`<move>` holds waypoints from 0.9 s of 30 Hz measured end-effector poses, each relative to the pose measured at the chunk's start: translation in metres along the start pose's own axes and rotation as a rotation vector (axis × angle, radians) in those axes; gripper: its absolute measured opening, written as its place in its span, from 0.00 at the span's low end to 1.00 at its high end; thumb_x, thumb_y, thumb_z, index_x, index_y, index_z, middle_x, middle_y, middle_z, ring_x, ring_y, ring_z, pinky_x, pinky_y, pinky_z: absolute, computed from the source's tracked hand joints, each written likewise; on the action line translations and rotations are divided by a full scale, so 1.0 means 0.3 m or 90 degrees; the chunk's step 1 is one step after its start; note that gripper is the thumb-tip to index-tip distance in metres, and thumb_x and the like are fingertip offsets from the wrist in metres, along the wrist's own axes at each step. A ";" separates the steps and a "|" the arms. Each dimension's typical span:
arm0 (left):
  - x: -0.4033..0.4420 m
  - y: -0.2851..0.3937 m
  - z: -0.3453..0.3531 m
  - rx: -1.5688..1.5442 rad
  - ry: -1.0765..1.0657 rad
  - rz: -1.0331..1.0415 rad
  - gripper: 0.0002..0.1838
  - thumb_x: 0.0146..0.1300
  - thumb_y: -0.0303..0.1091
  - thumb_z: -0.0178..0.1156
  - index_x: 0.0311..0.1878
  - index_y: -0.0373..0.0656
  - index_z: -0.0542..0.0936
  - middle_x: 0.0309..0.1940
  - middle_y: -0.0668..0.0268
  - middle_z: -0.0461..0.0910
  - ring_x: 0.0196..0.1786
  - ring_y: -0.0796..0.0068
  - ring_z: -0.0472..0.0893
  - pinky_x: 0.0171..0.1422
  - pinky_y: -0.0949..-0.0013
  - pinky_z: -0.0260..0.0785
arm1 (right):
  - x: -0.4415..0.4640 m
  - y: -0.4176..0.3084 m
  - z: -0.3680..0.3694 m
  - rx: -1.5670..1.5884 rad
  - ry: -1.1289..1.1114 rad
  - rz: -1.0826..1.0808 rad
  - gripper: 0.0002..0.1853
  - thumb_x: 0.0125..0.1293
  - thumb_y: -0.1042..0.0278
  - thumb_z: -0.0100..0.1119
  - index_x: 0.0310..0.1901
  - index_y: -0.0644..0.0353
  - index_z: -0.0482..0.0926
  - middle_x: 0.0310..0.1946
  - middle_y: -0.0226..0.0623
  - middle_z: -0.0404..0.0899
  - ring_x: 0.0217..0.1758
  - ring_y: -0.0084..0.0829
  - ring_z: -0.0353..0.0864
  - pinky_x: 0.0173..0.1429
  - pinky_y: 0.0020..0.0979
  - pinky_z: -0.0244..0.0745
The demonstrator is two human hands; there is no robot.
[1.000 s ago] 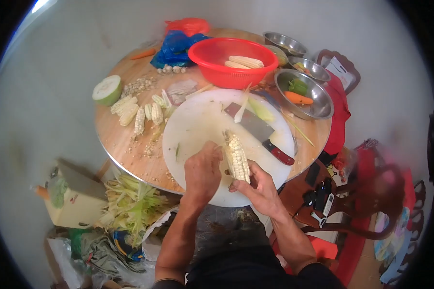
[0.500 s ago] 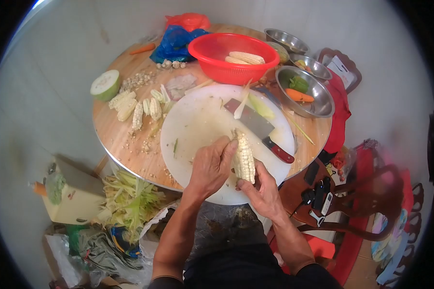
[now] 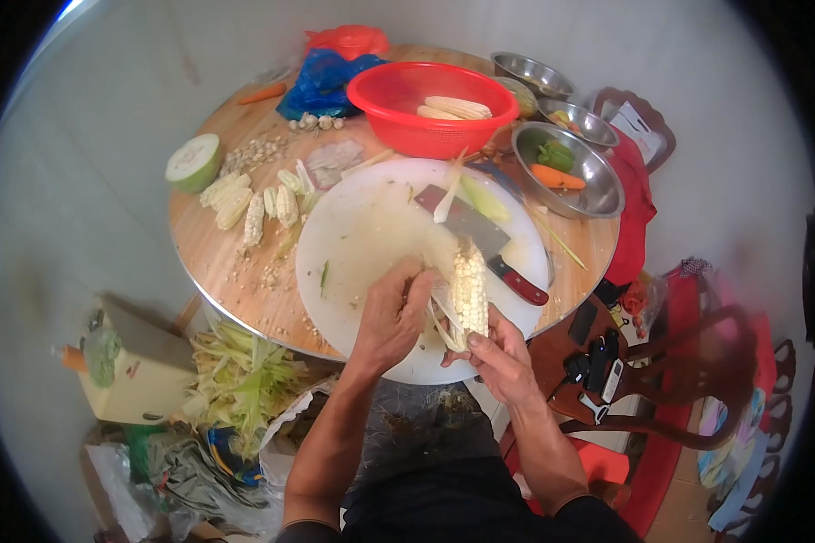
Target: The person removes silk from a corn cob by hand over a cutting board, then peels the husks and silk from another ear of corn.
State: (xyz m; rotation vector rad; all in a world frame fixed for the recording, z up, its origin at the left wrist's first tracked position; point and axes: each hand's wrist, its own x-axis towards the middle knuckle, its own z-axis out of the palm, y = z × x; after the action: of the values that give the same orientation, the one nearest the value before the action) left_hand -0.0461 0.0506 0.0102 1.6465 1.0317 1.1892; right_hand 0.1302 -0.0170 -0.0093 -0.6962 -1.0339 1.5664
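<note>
An ear of corn [image 3: 469, 290] stands nearly upright over the round white cutting board [image 3: 353, 217], its lower end in my right hand [image 3: 503, 362]. My left hand [image 3: 394, 312] is closed just left of the ear, and a pale strip of husk runs between its fingers and the base of the ear. Behind the ear, the cleaver [image 3: 480, 235] lies on the board with husk pieces [image 3: 484, 199] at its blade. Several small corn ears [image 3: 254, 220] rest on the wooden table [image 3: 217, 258] at the left.
A red basket [image 3: 385, 113] with corn stands at the back. Metal bowls [image 3: 598, 195] are at the right, one holding a carrot [image 3: 557, 177] and a green pepper [image 3: 555, 156]. A cut melon [image 3: 193, 163] sits at the left edge. Husks [image 3: 244, 380] are piled below the table.
The ear has moved slightly right in my right hand. My left hand has come away from its top and drawn a husk strip down and to the left.
</note>
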 end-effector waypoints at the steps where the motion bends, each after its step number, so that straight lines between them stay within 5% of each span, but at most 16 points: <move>1: -0.003 0.017 0.017 -0.196 0.009 -0.022 0.14 0.80 0.33 0.52 0.36 0.37 0.71 0.26 0.64 0.72 0.25 0.78 0.67 0.31 0.68 0.64 | 0.002 0.002 0.009 -0.012 0.021 -0.013 0.31 0.75 0.63 0.57 0.73 0.70 0.61 0.59 0.48 0.79 0.58 0.36 0.82 0.56 0.43 0.83; 2: -0.006 0.027 0.027 -0.393 0.018 -0.044 0.13 0.81 0.33 0.51 0.37 0.38 0.71 0.28 0.67 0.73 0.26 0.80 0.69 0.32 0.71 0.66 | 0.005 -0.004 0.020 -0.012 0.023 -0.014 0.31 0.75 0.63 0.57 0.73 0.70 0.61 0.59 0.48 0.79 0.58 0.36 0.82 0.56 0.43 0.83; 6: -0.029 -0.034 0.036 -0.494 -0.018 -0.016 0.11 0.83 0.33 0.48 0.41 0.40 0.71 0.31 0.69 0.74 0.28 0.81 0.71 0.32 0.73 0.69 | 0.010 -0.012 0.002 0.155 0.105 -0.030 0.27 0.76 0.67 0.54 0.72 0.68 0.63 0.60 0.47 0.78 0.61 0.38 0.81 0.63 0.45 0.79; 11: -0.132 0.028 -0.081 -0.262 -0.218 -0.090 0.10 0.82 0.31 0.50 0.40 0.40 0.70 0.30 0.69 0.72 0.29 0.82 0.72 0.34 0.73 0.69 | 0.009 0.006 -0.024 0.211 0.077 -0.033 0.23 0.77 0.71 0.52 0.71 0.65 0.66 0.60 0.46 0.79 0.63 0.39 0.80 0.70 0.49 0.73; 14: -0.191 0.030 -0.145 -0.227 -0.219 -0.127 0.08 0.81 0.30 0.51 0.41 0.40 0.71 0.30 0.70 0.72 0.29 0.82 0.71 0.33 0.74 0.67 | 0.027 0.052 0.013 0.209 0.053 -0.063 0.22 0.76 0.65 0.58 0.67 0.64 0.70 0.59 0.49 0.79 0.62 0.41 0.81 0.67 0.44 0.74; 18: -0.228 0.082 -0.274 -0.170 -0.189 -0.133 0.07 0.81 0.30 0.52 0.42 0.40 0.72 0.29 0.70 0.72 0.29 0.81 0.71 0.32 0.73 0.67 | 0.050 0.093 0.110 0.230 0.010 -0.050 0.22 0.76 0.70 0.58 0.67 0.66 0.69 0.62 0.48 0.79 0.65 0.47 0.80 0.76 0.52 0.68; 20: -0.251 0.102 -0.302 -0.224 -0.228 -0.244 0.06 0.80 0.30 0.53 0.43 0.40 0.73 0.26 0.71 0.71 0.27 0.80 0.71 0.32 0.72 0.67 | 0.061 0.116 0.170 0.240 0.055 -0.080 0.19 0.77 0.69 0.56 0.65 0.66 0.71 0.61 0.48 0.79 0.65 0.45 0.81 0.78 0.54 0.66; 22: -0.282 0.105 -0.300 -0.168 -0.237 -0.239 0.07 0.80 0.30 0.53 0.42 0.40 0.73 0.24 0.72 0.71 0.26 0.79 0.72 0.30 0.71 0.67 | 0.094 0.111 0.188 0.222 0.068 -0.078 0.17 0.79 0.69 0.54 0.64 0.65 0.72 0.61 0.48 0.80 0.65 0.44 0.81 0.78 0.55 0.66; 24: -0.307 0.097 -0.318 -0.043 -0.395 -0.057 0.07 0.79 0.29 0.55 0.41 0.40 0.74 0.23 0.72 0.72 0.26 0.79 0.74 0.29 0.71 0.66 | 0.149 0.091 0.140 0.281 0.215 -0.184 0.17 0.79 0.69 0.55 0.63 0.66 0.73 0.62 0.48 0.79 0.65 0.44 0.81 0.78 0.54 0.66; 27: -0.404 0.075 -0.439 -0.118 -0.145 -0.274 0.03 0.71 0.22 0.61 0.42 0.38 0.75 0.26 0.66 0.77 0.28 0.75 0.81 0.32 0.71 0.73 | 0.148 0.014 0.040 0.232 0.126 -0.161 0.20 0.79 0.65 0.54 0.66 0.67 0.71 0.64 0.49 0.78 0.65 0.44 0.80 0.76 0.54 0.67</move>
State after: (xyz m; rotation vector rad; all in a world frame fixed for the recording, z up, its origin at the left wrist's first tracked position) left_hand -0.1958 -0.0489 0.0239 1.2968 1.0297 0.7682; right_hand 0.1071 0.0226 -0.0038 -0.4377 -0.6388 1.3842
